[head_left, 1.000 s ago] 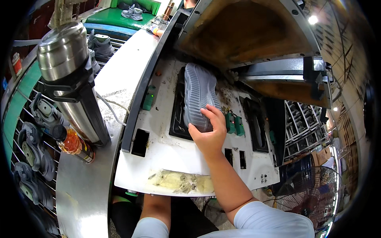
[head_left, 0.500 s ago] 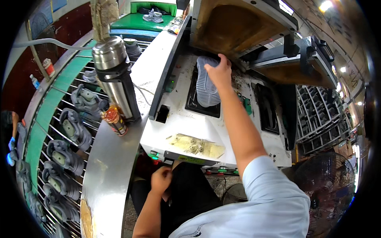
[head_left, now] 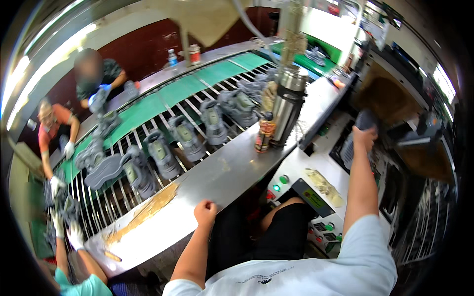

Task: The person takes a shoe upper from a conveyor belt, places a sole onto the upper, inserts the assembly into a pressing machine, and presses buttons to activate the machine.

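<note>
A flask (head_left: 289, 103) stands near the far end of the surface (head_left: 217, 182), a bottle (head_left: 264, 133) just beside it on the near side. Left of the surface runs a rack of shoes (head_left: 182, 138). Right of it lies a press bed (head_left: 316, 172), a sole (head_left: 353, 140) at its far edge under the right hand (head_left: 364, 135). The left hand (head_left: 206, 212) rests at the surface's near edge.
</note>
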Demonstrator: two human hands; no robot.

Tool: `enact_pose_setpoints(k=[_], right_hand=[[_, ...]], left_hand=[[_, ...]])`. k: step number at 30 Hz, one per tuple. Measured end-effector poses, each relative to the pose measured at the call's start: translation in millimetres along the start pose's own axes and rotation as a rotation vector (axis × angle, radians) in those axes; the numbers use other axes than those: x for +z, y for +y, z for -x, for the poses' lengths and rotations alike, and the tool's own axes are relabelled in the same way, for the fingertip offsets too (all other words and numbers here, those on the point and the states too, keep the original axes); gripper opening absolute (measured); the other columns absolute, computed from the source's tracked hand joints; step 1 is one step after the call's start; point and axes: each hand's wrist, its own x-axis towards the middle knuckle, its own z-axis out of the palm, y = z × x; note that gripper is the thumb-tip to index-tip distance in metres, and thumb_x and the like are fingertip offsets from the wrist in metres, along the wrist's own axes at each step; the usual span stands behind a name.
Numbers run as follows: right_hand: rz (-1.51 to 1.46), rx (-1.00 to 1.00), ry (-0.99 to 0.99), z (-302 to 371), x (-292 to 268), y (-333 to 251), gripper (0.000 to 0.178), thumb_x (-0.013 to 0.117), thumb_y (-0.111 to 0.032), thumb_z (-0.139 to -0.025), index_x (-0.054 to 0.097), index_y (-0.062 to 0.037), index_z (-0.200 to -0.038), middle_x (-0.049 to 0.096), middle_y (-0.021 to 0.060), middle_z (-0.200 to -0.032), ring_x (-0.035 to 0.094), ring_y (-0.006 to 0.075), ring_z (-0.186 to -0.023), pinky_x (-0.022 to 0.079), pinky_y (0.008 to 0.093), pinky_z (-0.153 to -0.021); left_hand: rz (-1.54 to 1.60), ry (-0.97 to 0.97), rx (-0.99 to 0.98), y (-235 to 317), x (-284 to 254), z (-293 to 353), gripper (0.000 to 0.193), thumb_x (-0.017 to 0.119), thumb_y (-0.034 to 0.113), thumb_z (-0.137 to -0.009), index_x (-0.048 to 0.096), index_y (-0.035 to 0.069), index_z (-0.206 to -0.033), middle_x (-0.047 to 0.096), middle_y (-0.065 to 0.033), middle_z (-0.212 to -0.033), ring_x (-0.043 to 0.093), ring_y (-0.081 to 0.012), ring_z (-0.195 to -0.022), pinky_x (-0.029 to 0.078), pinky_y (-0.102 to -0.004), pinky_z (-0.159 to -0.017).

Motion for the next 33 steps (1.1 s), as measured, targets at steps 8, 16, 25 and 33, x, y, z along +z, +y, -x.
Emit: enact_pose_setpoints(k=[8, 16, 25, 33], right_hand=[[-1.033, -0.239, 0.166, 109.7, -58.0, 113.7, 0.088, 0.063, -0.006, -0.064, 0.024, 0.0019, -0.142, 0.037, 0.021, -0.138, 0.045, 0.036, -0.121, 0.04, 0.0425, -0.102], [-1.645, 0.333, -1.206, 319.3, -107.3, 77.1, 0.053, 0.051, -0.021, -0.061, 0.057, -0.0033, -0.11, 0.063, 0.0111, -0.102, 0.06, 0.0305, -0.096, 0.048, 0.0439, -0.088], [-0.676, -1.109, -2.112, 507.6, -124.5, -11.0, 0.055, 0.067, -0.021, -0.086, 0.045, -0.0052, -0.134, 0.057, 0.0109, -0.119, 0.057, 0.0174, -0.106, 0.045, 0.0331, -0.094], [-0.457, -0.886, -2.228, 530.2, -34.3, 30.8, 0.039, 0.064, -0.011, -0.087, 0.054, -0.0004, -0.124, 0.062, 0.0109, -0.111, 0.06, 0.0153, -0.099, 0.047, 0.0276, -0.09]], left_hand=[[0.123, -0.276, -0.131, 13.0, -11.5, 0.5, 0.02, 0.065, 0.022, -0.076, 0.068, 0.006, -0.088, 0.068, -0.0115, -0.077, 0.067, -0.0245, -0.076, 0.052, -0.0356, -0.071], [1.209, -0.842, 0.011, 137.4, -60.4, 47.3, 0.085, 0.078, 0.03, -0.076, 0.032, 0.005, -0.143, 0.044, -0.0134, -0.139, 0.039, -0.0268, -0.13, 0.032, -0.0404, -0.108], [1.106, 0.102, -0.332, 1.3, -273.2, 55.0, 0.08, 0.077, 0.022, -0.068, 0.039, -0.001, -0.135, 0.053, -0.0155, -0.127, 0.058, -0.0291, -0.111, 0.047, -0.0428, -0.097], [0.233, 0.49, -0.19, -95.9, -310.0, 97.8, 0.08, 0.074, 0.005, -0.066, 0.037, -0.001, -0.136, 0.046, -0.0129, -0.128, 0.046, -0.0256, -0.117, 0.033, -0.0356, -0.102]])
